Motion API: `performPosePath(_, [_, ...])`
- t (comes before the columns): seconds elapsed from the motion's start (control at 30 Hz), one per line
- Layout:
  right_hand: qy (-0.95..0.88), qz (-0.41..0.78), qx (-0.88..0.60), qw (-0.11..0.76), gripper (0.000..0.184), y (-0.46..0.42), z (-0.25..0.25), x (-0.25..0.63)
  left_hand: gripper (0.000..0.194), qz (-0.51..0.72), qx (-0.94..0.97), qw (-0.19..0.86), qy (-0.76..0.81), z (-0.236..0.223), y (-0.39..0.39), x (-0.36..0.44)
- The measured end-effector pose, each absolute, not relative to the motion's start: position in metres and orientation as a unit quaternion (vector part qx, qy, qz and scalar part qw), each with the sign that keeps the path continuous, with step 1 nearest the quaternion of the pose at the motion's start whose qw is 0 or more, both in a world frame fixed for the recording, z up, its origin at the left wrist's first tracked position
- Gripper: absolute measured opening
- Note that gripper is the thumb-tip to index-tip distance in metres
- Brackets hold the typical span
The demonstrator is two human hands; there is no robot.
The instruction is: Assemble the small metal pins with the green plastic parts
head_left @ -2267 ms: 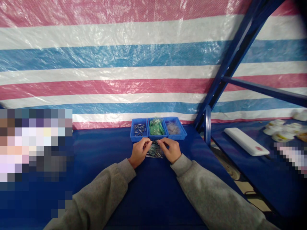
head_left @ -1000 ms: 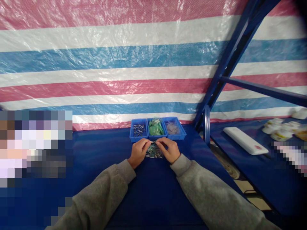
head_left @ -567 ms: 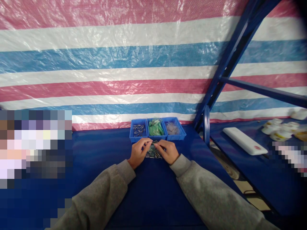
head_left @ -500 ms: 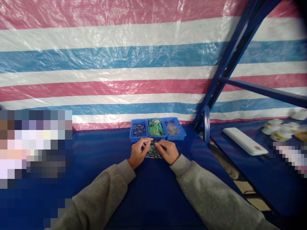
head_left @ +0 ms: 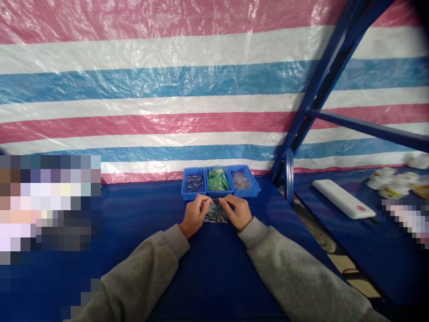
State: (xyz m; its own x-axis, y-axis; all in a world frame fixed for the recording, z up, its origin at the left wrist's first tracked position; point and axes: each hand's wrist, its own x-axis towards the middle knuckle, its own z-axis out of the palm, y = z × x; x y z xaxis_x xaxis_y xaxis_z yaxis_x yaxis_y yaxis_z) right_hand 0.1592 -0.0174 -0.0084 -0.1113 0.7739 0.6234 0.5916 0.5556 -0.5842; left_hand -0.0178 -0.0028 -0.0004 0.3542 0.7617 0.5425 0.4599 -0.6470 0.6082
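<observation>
On the blue table, a pile of small metal pin-like pieces (head_left: 217,218) lies between my two hands, mixed with something greenish and clear. My left hand (head_left: 195,213) is at the pile's left side, its thumb and fingers pinched together; whatever is in the pinch is too small to name. From the right, my right hand (head_left: 237,211) reaches over the pile with thumb and forefinger closed together, and its hold is likewise too small to make out. Just beyond are a blue bin of metal pins (head_left: 194,183), a bin with green packets (head_left: 217,180) and a bin with clear plastic bags (head_left: 241,181).
A striped plastic sheet (head_left: 167,120) hangs behind the table. To the right rises a slanted blue metal frame (head_left: 311,98). On another table stand a long white device (head_left: 343,199) and several white jars (head_left: 393,185). The left side is blurred out.
My left fingers have curled in closer, and my right fingertips have shifted slightly right. Both hands stay over the pile. The view has tipped very slightly.
</observation>
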Motion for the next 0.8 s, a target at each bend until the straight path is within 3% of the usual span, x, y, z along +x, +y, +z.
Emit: performPosePath(0.8, [-0.735,0.092,-0.466,0.484,0.034,-0.0178,-0.007,0.1596,0.023,0.422,0.824,0.126,0.357,-0.0034,0.0025,-0.0153])
